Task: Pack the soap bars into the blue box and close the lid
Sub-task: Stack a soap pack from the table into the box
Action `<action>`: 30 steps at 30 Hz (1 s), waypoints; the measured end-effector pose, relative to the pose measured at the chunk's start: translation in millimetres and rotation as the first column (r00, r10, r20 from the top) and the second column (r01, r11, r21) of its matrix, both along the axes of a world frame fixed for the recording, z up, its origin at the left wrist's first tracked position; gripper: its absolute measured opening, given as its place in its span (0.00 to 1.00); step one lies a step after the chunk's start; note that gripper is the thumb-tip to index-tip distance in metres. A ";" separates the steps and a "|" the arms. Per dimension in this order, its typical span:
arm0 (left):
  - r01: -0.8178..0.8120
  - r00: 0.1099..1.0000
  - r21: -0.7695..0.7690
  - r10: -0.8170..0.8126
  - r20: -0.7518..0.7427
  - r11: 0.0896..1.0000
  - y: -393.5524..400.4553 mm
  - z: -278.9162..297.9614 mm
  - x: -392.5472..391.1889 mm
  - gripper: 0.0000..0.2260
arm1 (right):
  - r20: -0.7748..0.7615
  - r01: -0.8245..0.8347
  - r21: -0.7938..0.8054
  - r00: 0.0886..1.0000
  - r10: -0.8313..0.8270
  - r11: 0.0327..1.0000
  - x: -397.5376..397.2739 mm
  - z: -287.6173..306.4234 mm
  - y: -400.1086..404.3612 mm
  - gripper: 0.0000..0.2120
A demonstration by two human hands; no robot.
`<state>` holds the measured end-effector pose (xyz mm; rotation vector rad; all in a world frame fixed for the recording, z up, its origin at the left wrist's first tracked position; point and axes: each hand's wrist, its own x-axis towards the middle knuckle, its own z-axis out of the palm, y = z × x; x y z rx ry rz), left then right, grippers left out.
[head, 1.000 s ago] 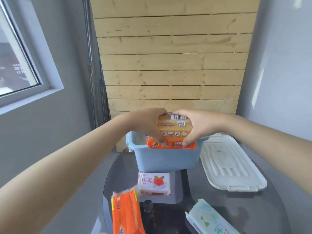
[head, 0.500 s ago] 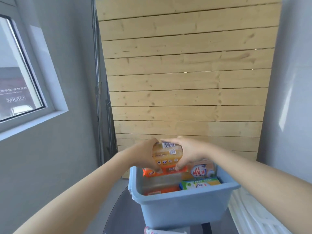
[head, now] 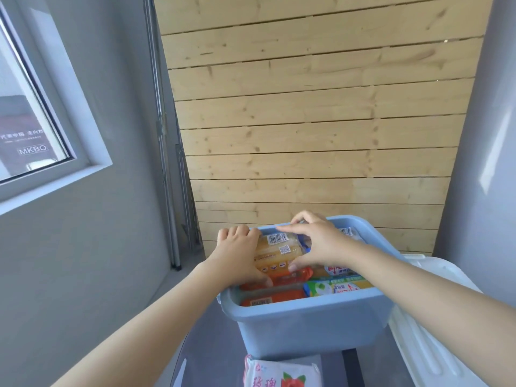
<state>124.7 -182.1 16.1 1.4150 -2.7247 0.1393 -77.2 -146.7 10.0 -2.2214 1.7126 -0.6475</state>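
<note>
The blue box [head: 307, 322] stands open on the dark round table [head: 212, 347]. Inside its left rear part lies a yellow-orange soap pack [head: 279, 255] with a barcode on top. My left hand [head: 240, 252] grips its left end and my right hand [head: 315, 241] grips its right end. Under it lie orange soap packs [head: 272, 297]. A green-and-yellow soap pack [head: 335, 287] lies in the box's right part. A white soap pack with a red rose [head: 282, 372] rests on the table in front of the box. The white lid [head: 435, 344] lies flat to the right of the box.
A wooden slat wall [head: 307, 121] rises straight behind the table. A grey wall with a window [head: 30, 113] is on the left, and another grey wall is on the right. The table's rounded left edge runs below my left forearm.
Both hands have lowered the yellow-orange soap pack from above the rim down into the box. My view has tilted up and moved closer, so the packs at the table's front are out of frame.
</note>
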 end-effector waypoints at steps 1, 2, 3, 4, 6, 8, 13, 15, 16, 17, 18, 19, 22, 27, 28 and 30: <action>0.009 1.000 -0.035 -0.010 -0.026 0.999 1.0 0.8 0.3 0.44 | -0.006 -0.003 -0.016 1.000 0.003 1.000 0.6 0.5 1.2 0.36; 0.019 0.999 -0.064 -0.022 -0.047 0.998 1.9 1.8 0.4 0.44 | -0.011 -0.008 -0.026 1.000 0.008 1.000 2.0 0.7 2.3 0.33; 0.030 0.997 -0.069 -0.035 -0.069 0.997 2.2 3.1 0.0 0.43 | -0.013 -0.012 -0.031 1.000 0.011 0.999 3.6 0.9 3.1 0.30; 0.043 0.995 -0.046 -0.047 -0.092 0.998 2.6 4.4 -0.5 0.40 | -0.009 -0.012 -0.031 1.000 0.012 0.999 4.9 1.2 3.4 0.27; 0.069 0.990 0.031 -0.064 -0.124 0.997 3.3 7.1 -1.9 0.34 | -0.002 -0.007 -0.013 1.000 0.007 1.000 6.6 1.8 3.7 0.26; 0.072 0.989 0.073 -0.061 -0.135 0.995 3.1 8.8 -2.5 0.32 | -0.025 0.000 0.001 1.000 0.000 1.000 7.5 1.1 3.1 0.26; 0.029 0.987 0.088 -0.015 -0.163 0.996 3.5 8.2 -5.1 0.32 | -0.055 0.037 -0.007 0.998 -0.037 0.999 10.4 -3.1 2.3 0.24; 0.029 0.986 0.103 -0.012 -0.166 0.994 5.0 9.3 -4.4 0.33 | -0.100 0.041 -0.011 0.994 -0.042 0.999 11.6 -2.4 4.3 0.24; 0.030 0.986 0.114 -0.011 -0.165 0.993 6.5 10.8 -3.1 0.33 | -0.129 0.037 -0.012 0.991 -0.038 0.999 12.3 -1.1 6.5 0.25; 0.031 0.987 0.121 -0.011 -0.162 0.992 8.5 12.5 -1.7 0.33 | -0.163 0.032 -0.014 0.986 -0.034 0.999 12.9 0.6 9.3 0.27; 0.032 0.987 0.125 -0.011 -0.159 0.992 11.3 14.4 -0.1 0.33 | -0.198 0.030 -0.019 0.980 -0.033 0.999 13.4 2.4 12.6 0.28; 0.033 0.986 0.126 -0.012 -0.165 0.991 15.8 16.5 1.7 0.33 | -0.223 0.030 -0.030 0.974 -0.036 0.999 14.2 4.6 17.8 0.29; 0.047 0.963 0.108 -0.016 -0.269 0.993 37.4 22.2 9.5 0.30 | -0.151 0.090 -0.111 0.983 -0.106 0.990 20.6 14.4 41.5 0.31; 0.089 0.858 0.055 -0.048 -0.511 0.994 92.6 24.9 32.9 0.17 | 0.077 0.201 -0.275 0.979 -0.187 0.940 41.5 28.2 98.7 0.18; 0.105 0.834 0.041 -0.066 -0.549 0.994 105.6 23.9 39.0 0.15 | 0.084 0.192 -0.303 0.981 -0.174 0.934 48.4 26.8 113.3 0.17; 0.137 0.782 0.042 -0.083 -0.618 0.990 128.3 19.4 50.3 0.12 | 0.121 0.167 -0.310 0.983 -0.136 0.936 61.8 19.5 140.5 0.14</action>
